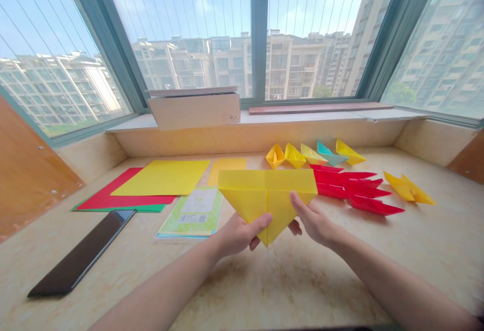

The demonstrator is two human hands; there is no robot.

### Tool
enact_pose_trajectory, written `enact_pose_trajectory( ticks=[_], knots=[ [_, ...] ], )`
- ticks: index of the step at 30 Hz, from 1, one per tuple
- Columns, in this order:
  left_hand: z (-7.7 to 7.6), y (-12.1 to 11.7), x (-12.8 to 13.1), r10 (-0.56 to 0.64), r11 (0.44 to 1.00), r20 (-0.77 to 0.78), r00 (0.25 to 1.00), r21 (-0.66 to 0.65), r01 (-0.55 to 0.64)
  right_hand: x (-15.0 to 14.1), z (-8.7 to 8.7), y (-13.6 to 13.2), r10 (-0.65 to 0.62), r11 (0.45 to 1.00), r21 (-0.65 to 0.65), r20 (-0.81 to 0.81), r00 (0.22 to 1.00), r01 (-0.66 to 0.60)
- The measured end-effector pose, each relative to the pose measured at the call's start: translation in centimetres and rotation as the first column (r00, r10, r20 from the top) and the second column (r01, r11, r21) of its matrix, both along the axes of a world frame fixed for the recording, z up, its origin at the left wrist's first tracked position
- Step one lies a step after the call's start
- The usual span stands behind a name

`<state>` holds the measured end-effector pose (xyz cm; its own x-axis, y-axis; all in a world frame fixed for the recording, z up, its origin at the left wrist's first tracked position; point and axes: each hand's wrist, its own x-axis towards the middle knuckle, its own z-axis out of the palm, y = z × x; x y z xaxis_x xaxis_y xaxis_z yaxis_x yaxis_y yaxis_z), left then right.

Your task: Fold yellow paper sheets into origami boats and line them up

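While left hand (239, 235), right hand (312, 219) hold — folded yellow paper (266, 197) between them.

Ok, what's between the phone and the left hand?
In the head view, a green-printed paper packet lies between the phone and the left hand.

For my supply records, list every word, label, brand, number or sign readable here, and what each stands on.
White label on the pale green paper packet: printing too small to read.
Barcode sticker on the same packet: digits too blurred to read.
Small printed mark on the cardboard box: too small to read.
No word, brand or number can be read.
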<state>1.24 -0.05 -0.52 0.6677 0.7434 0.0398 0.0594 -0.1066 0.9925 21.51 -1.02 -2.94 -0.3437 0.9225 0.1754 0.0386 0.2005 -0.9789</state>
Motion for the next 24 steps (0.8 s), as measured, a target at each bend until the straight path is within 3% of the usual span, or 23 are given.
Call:
enact_pose_trajectory(
  ticks=[4, 10, 14, 17, 21, 24],
  knots=[
    [-0.5, 0.2, -0.2, 0.054, 0.998, 0.013, 0.998, -0.032, -0.054, -0.1, 0.3, 0.3, -0.115, 0.993, -0.036, 0.023, 0.993, 0.116],
    [-0.4, 0.5, 0.6, 0.108, 0.993, 0.092, 0.990, -0.055, -0.103, -0.4, 0.3, 0.8, -0.023, 1.000, 0.003, 0.022, 1.000, 0.023],
    [-0.1, 1.1, 0.5, 0.251, 0.966, 0.088, 0.964, -0.084, -0.244, 0.9, 1.6, 1.5, -0.191, 0.976, 0.116, 0.035, 0.981, 0.185],
    [0.0, 1.6, -0.2, 0.194, 0.975, 0.024, 0.981, -0.116, -0.190, 2.3, 2.8, 1.9, -0.249, 0.967, 0.037, -0.070, 0.966, 0.252],
    [0.0, 1.9, -0.7, 0.140, 0.978, -0.008, 0.990, -0.154, -0.140, 3.3, 3.0, 2.4, -0.177, 0.981, -0.097, -0.052, 0.983, 0.171],
    [-0.4, 2.3, -0.7, 0.253, 0.959, -0.022, 0.967, -0.126, -0.254, 3.1, 2.3, 2.8, -0.238, 0.971, 0.034, 0.026, 0.971, 0.237]
  ],
)
